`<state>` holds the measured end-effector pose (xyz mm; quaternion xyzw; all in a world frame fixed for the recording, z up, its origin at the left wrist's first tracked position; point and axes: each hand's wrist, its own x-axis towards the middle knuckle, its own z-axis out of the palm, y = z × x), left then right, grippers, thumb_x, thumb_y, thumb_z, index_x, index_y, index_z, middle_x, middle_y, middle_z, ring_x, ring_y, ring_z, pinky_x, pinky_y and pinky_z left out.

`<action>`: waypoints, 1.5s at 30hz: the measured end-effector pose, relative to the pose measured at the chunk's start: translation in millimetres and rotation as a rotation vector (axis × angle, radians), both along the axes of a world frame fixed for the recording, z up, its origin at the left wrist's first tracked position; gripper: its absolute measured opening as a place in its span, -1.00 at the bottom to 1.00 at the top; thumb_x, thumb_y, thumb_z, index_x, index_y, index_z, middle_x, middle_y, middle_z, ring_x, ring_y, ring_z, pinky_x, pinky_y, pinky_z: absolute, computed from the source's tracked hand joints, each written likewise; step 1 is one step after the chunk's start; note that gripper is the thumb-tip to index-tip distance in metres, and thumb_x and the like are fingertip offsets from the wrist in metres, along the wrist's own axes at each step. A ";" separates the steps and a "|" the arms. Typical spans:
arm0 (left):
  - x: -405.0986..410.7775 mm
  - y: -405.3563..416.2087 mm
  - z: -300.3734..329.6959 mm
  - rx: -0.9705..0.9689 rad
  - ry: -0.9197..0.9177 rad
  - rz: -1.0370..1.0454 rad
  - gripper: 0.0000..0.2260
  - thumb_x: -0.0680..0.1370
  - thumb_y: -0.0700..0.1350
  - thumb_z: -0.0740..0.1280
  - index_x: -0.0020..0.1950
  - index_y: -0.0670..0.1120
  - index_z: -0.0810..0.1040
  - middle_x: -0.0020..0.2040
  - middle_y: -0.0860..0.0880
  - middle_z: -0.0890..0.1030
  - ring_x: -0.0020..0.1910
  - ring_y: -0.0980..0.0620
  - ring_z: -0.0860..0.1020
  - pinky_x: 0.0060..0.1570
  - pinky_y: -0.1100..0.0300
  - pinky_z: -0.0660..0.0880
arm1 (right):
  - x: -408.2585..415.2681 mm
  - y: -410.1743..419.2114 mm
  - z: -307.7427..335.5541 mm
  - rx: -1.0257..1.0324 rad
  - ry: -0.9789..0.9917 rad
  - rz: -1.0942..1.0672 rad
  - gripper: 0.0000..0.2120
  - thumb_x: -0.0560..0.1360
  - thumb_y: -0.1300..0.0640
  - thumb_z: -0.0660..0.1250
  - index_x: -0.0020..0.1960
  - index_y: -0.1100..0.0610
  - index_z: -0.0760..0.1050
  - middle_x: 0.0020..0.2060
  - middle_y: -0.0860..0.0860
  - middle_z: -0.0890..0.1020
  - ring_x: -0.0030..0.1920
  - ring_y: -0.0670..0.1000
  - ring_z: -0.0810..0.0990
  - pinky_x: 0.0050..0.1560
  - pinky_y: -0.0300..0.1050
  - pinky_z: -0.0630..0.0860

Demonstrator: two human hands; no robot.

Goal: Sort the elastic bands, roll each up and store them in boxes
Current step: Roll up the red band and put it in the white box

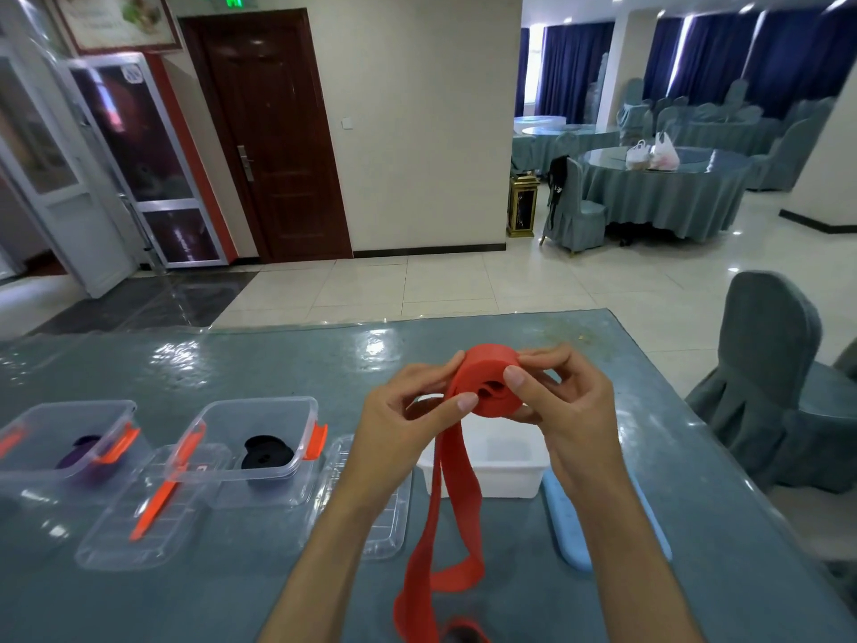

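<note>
Both hands, left hand and right hand, pinch the half-rolled red band above the table, tail dangling. Rolling step, I'd say; next, wind the rest, then drop it into the white box.

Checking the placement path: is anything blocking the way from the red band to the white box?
Nothing visible does. Both hands hold the red band roll just above the open white box; only its own unrolled tail hangs across the box's front.

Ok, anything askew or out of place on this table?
Nothing stands out. Both hands hold the half-rolled red elastic band, its tail hanging loose; clear plastic boxes hold a purple roll and a black roll.
</note>
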<state>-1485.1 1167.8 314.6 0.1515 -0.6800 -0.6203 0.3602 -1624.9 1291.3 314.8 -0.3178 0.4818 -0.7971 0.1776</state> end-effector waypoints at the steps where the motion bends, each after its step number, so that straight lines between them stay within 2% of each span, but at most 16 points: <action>1: 1.1 0.4 3.0 0.019 0.016 -0.014 -0.61 0.44 -0.02 0.64 0.27 0.07 0.74 0.14 -0.02 0.75 0.18 -0.01 0.71 0.16 0.17 0.63 | 2.0 -1.0 0.0 -0.014 -0.016 0.010 -0.80 0.33 0.07 0.65 -0.15 0.02 0.65 -0.05 0.07 0.73 -0.01 0.16 0.76 -0.22 0.01 0.71; 5: -0.3 8.2 16.2 0.048 0.093 -0.007 -0.60 0.39 -0.03 0.66 0.21 0.03 0.76 0.05 -0.04 0.79 0.08 0.00 0.76 0.04 0.29 0.64 | 1.6 1.1 2.1 -0.049 -0.051 0.052 -0.75 0.33 -0.06 0.66 -0.15 -0.01 0.64 0.04 0.09 0.73 0.04 0.16 0.77 -0.16 0.05 0.72; 9: -8.7 10.5 17.2 0.062 0.148 0.092 -0.67 0.41 -0.18 0.64 0.16 -0.03 0.76 0.02 -0.05 0.79 0.05 0.00 0.76 0.03 0.28 0.63 | -8.2 12.4 1.0 0.086 0.110 0.091 -0.79 0.39 0.16 0.61 -0.19 0.03 0.57 0.02 0.14 0.77 -0.01 0.19 0.79 -0.11 -0.05 0.70; 12: -13.5 13.3 10.8 0.079 0.167 0.097 -0.75 0.43 -0.16 0.64 0.10 -0.06 0.78 0.01 -0.09 0.79 0.03 -0.03 0.76 0.03 0.26 0.63 | -5.8 15.9 -1.2 0.094 0.096 0.086 -0.72 0.35 0.10 0.65 -0.10 0.08 0.57 -0.03 0.09 0.76 -0.10 0.22 0.79 -0.13 -0.05 0.70; 14: -13.7 14.5 7.3 0.086 0.179 0.105 -0.72 0.42 -0.07 0.62 0.11 -0.06 0.78 0.05 -0.09 0.78 0.06 -0.03 0.75 0.05 0.25 0.62 | -1.2 14.9 -0.1 0.058 0.081 0.046 -0.68 0.32 0.03 0.65 -0.02 -0.01 0.60 -0.05 0.03 0.73 -0.12 0.19 0.78 -0.15 -0.04 0.71; 17: -9.8 7.8 7.1 0.007 0.156 0.080 -0.67 0.47 -0.06 0.58 0.23 -0.06 0.75 0.18 -0.09 0.72 0.18 0.01 0.70 0.12 0.27 0.59 | 5.9 7.7 -3.5 0.013 0.037 0.010 -0.67 0.33 0.02 0.64 0.05 -0.05 0.63 0.00 0.08 0.74 -0.06 0.22 0.78 -0.09 0.07 0.74; 19: -5.8 2.4 8.6 -0.071 0.126 0.085 -0.63 0.50 -0.06 0.54 0.30 -0.08 0.71 0.18 -0.08 0.70 0.17 0.02 0.69 0.11 0.27 0.60 | 9.9 -0.4 -8.8 -0.012 -0.024 0.042 -0.74 0.35 0.06 0.63 -0.02 -0.02 0.64 0.01 0.10 0.74 0.01 0.26 0.77 -0.04 0.15 0.74; 21: -2.6 -1.7 11.1 -0.121 0.120 0.127 -0.63 0.48 -0.07 0.51 0.28 -0.08 0.70 0.14 -0.06 0.72 0.12 0.02 0.70 0.12 0.24 0.63 | 12.9 -9.4 -13.2 -0.023 -0.083 0.121 -0.81 0.37 0.10 0.61 -0.12 0.00 0.62 0.03 0.07 0.75 0.06 0.19 0.77 0.00 0.17 0.72; 23: -1.1 -3.2 12.8 -0.126 0.132 0.170 -0.65 0.45 -0.07 0.54 0.23 -0.04 0.72 0.10 -0.04 0.74 0.11 0.01 0.72 0.14 0.21 0.64 | 14.2 -16.2 -16.4 0.023 -0.066 0.132 -0.78 0.35 0.07 0.62 -0.22 0.00 0.57 0.09 0.06 0.76 0.10 0.18 0.76 0.05 0.16 0.71; 25: -1.4 -2.8 12.6 -0.079 0.161 0.212 -0.69 0.41 -0.06 0.59 0.14 -0.02 0.73 0.04 -0.03 0.77 0.06 0.00 0.74 0.07 0.24 0.65 | 16.1 -19.3 -17.8 0.061 -0.020 0.102 -0.73 0.34 0.02 0.64 -0.26 -0.01 0.54 0.04 0.08 0.77 0.05 0.16 0.78 0.02 0.06 0.71; 28: -1.4 -4.3 8.7 0.026 0.203 0.215 -0.73 0.42 -0.07 0.59 0.08 -0.11 0.75 0.00 -0.11 0.78 0.03 -0.06 0.75 0.03 0.24 0.63 | 20.0 -21.0 -16.1 0.042 -0.006 0.010 -0.73 0.32 -0.01 0.65 -0.11 -0.01 0.61 -0.09 0.10 0.77 -0.06 0.10 0.78 -0.04 0.04 0.73; 32: 5.7 -9.4 6.4 0.055 0.156 0.098 -0.65 0.46 -0.08 0.53 0.22 -0.16 0.73 0.16 -0.13 0.75 0.20 -0.10 0.70 0.19 0.16 0.61 | 23.7 -21.5 -14.5 0.003 -0.103 0.033 -0.57 0.32 0.00 0.64 0.15 -0.05 0.64 -0.06 0.06 0.76 -0.02 0.09 0.77 -0.01 0.07 0.74; 37: 15.2 -9.4 12.6 0.112 0.156 0.117 -0.62 0.39 -0.04 0.56 0.19 -0.10 0.74 0.06 -0.10 0.78 0.07 0.00 0.74 0.03 0.28 0.62 | 29.0 -20.9 -16.6 0.080 -0.160 0.297 -0.48 0.35 0.14 0.65 0.27 -0.01 0.60 -0.05 0.07 0.69 0.06 0.21 0.77 0.03 0.12 0.72; 40: 17.8 -3.4 14.9 0.111 0.141 0.154 -0.61 0.36 0.00 0.58 0.16 -0.06 0.74 0.02 -0.08 0.78 0.03 0.02 0.75 -0.02 0.31 0.62 | 30.7 -16.0 -15.4 0.078 -0.091 0.209 -0.39 0.31 0.08 0.67 0.32 -0.11 0.58 -0.11 -0.04 0.68 -0.01 0.15 0.78 0.06 0.13 0.72; 45: 25.6 -2.3 19.3 0.080 0.073 0.033 -0.68 0.43 -0.04 0.56 0.17 -0.03 0.75 0.08 -0.03 0.78 0.08 0.04 0.75 0.04 0.34 0.61 | 36.3 -5.5 -10.9 0.033 -0.039 0.047 -0.44 0.31 -0.02 0.65 0.27 -0.17 0.60 -0.04 -0.03 0.74 -0.07 0.09 0.78 -0.08 -0.06 0.70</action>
